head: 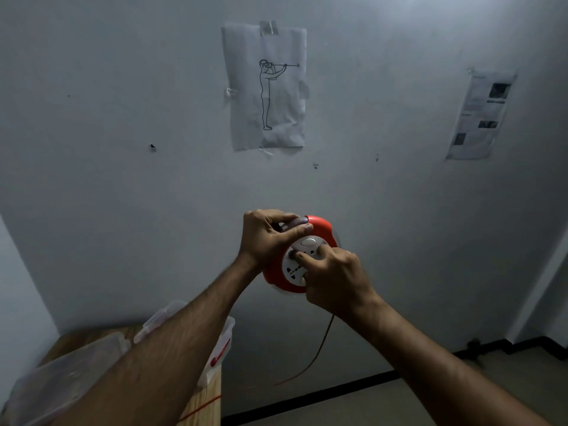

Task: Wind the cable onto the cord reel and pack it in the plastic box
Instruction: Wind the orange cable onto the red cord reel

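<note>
I hold a round red cord reel (321,226) with a white socket face up in front of the wall. My left hand (266,238) grips its upper left edge. My right hand (333,279) is on the white face, fingers pressed into it at the lower right. A thin red cable (319,348) hangs from below the reel and curves down to the left, with a further stretch lying on the wooden table. The clear plastic box (219,342) stands on the table at lower left, partly hidden by my left forearm.
A wooden table (206,404) fills the lower left corner, with a clear lid (67,373) lying on it. Two paper sheets are taped to the grey wall (123,179). A black skirting strip runs along the floor at lower right.
</note>
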`<state>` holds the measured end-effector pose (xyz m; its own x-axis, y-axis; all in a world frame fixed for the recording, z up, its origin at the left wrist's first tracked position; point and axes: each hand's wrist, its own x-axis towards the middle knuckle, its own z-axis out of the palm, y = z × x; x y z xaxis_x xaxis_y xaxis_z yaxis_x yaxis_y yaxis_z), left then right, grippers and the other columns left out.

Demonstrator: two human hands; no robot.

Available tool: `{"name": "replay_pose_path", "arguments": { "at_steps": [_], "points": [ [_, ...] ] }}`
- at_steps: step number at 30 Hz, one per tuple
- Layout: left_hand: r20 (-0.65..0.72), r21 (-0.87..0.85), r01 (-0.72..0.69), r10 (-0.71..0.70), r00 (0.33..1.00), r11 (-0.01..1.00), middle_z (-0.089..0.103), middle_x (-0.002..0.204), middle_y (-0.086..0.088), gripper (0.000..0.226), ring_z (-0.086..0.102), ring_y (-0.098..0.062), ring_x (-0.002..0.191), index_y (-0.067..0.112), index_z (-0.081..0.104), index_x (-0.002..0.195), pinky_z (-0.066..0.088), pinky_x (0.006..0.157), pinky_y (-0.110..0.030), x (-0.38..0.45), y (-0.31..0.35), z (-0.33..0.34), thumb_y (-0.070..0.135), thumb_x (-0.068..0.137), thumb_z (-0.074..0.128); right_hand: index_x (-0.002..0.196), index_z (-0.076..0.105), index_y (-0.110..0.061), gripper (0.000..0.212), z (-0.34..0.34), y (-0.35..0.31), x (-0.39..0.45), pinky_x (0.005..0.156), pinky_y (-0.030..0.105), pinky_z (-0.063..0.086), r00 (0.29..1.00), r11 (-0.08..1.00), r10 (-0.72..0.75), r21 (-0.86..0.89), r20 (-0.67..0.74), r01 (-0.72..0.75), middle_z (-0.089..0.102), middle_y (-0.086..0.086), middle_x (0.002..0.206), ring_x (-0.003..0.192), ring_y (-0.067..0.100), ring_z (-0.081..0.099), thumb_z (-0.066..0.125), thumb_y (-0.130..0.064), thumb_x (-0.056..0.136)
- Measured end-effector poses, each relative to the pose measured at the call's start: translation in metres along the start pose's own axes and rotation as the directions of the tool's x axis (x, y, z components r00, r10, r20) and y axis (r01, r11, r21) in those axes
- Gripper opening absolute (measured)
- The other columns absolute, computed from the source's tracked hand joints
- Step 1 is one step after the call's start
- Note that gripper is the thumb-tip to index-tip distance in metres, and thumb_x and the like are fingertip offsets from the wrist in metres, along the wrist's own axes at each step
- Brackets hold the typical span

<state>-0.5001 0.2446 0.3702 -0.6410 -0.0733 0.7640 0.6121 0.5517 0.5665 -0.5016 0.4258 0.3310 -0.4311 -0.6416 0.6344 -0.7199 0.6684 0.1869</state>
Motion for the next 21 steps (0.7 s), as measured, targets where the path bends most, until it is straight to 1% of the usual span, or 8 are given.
{"name": "replay_pose_path", "arguments": {
  "at_steps": [6,9,11,14,16,18,20,21],
  "points": [
    [-0.003,0.003,0.011,-0.011,1.000,1.000,0.081,0.085,-0.003,0.028,0.076,-0.011,0.073,0.012,0.083,0.096,0.062,0.064,-0.041,0.001,0.000,-0.001,0.033,0.078,0.089,0.125,0.067,-0.014,0.048,0.004,0.000,0.003,0.065,0.041,0.063,1.000,0.999,0.029,0.045,-0.008,-0.029,0.069,0.023,0.098,0.073,0.035,0.070,0.069,-0.018,0.078],
    [-0.002,0.006,0.000,0.000,1.000,1.000,0.081,0.086,-0.004,0.028,0.076,-0.011,0.073,0.011,0.083,0.097,0.062,0.064,-0.039,0.002,0.001,0.000,0.032,0.078,0.088,0.121,0.072,-0.014,0.050,0.003,-0.002,0.003,0.069,0.037,0.064,0.992,0.993,0.084,0.091,-0.090,-0.076,0.071,0.021,0.098,0.074,0.034,0.071,0.078,-0.017,0.071],
    [-0.028,0.006,0.006,-0.006,1.000,1.000,0.081,0.086,-0.003,0.029,0.076,-0.010,0.074,0.011,0.083,0.097,0.063,0.064,-0.039,0.002,-0.001,0.001,0.033,0.078,0.088,0.116,0.075,-0.013,0.054,0.000,-0.003,0.003,0.070,0.028,0.058,0.976,0.984,0.135,0.138,-0.173,-0.112,0.074,0.018,0.096,0.073,0.031,0.073,0.088,-0.018,0.065],
    [-0.126,-0.034,0.038,-0.042,0.991,0.999,0.081,0.091,-0.004,0.034,0.076,-0.008,0.077,0.008,0.082,0.100,0.064,0.067,-0.039,0.003,-0.005,0.004,0.034,0.078,0.088,0.119,0.075,-0.013,0.061,-0.006,-0.004,0.006,0.072,0.024,0.058,0.916,0.929,0.317,0.277,-0.247,-0.247,0.078,0.011,0.101,0.078,0.022,0.076,0.094,-0.032,0.064],
    [-0.173,-0.049,0.043,-0.051,0.984,0.998,0.081,0.093,-0.005,0.036,0.077,-0.007,0.077,0.007,0.082,0.101,0.064,0.066,-0.036,0.003,-0.005,0.008,0.033,0.078,0.088,0.123,0.073,-0.017,0.062,-0.009,-0.010,0.010,0.077,0.029,0.063,0.838,0.820,0.500,0.431,-0.220,-0.376,0.078,0.009,0.108,0.085,0.020,0.077,0.092,-0.037,0.068],
    [-0.203,-0.056,0.035,-0.046,0.978,0.998,0.081,0.093,-0.006,0.036,0.076,-0.007,0.077,0.006,0.082,0.102,0.064,0.066,-0.032,0.004,-0.004,0.012,0.032,0.078,0.088,0.124,0.073,-0.018,0.062,-0.008,-0.019,0.013,0.079,0.031,0.064,0.715,0.642,0.682,0.594,-0.155,-0.485,0.076,0.005,0.115,0.092,0.016,0.076,0.092,-0.038,0.068],
    [-0.229,-0.049,0.025,-0.035,0.973,0.999,0.081,0.093,-0.007,0.036,0.076,-0.008,0.077,0.005,0.081,0.101,0.064,0.066,-0.029,0.004,-0.003,0.017,0.031,0.077,0.089,0.124,0.072,-0.016,0.065,-0.006,-0.029,0.016,0.079,0.032,0.064,0.532,0.386,0.846,0.735,-0.041,-0.557,0.074,0.004,0.120,0.098,0.013,0.073,0.094,-0.035,0.066],
    [-0.234,-0.035,0.017,-0.025,0.972,0.999,0.081,0.093,-0.007,0.036,0.076,-0.009,0.077,0.005,0.081,0.101,0.063,0.066,-0.029,0.003,-0.003,0.020,0.031,0.077,0.089,0.125,0.072,-0.015,0.066,-0.005,-0.035,0.018,0.076,0.035,0.065,0.419,0.206,0.906,0.798,0.063,-0.566,0.073,0.005,0.122,0.099,0.014,0.072,0.095,-0.031,0.065]
  ]
}}
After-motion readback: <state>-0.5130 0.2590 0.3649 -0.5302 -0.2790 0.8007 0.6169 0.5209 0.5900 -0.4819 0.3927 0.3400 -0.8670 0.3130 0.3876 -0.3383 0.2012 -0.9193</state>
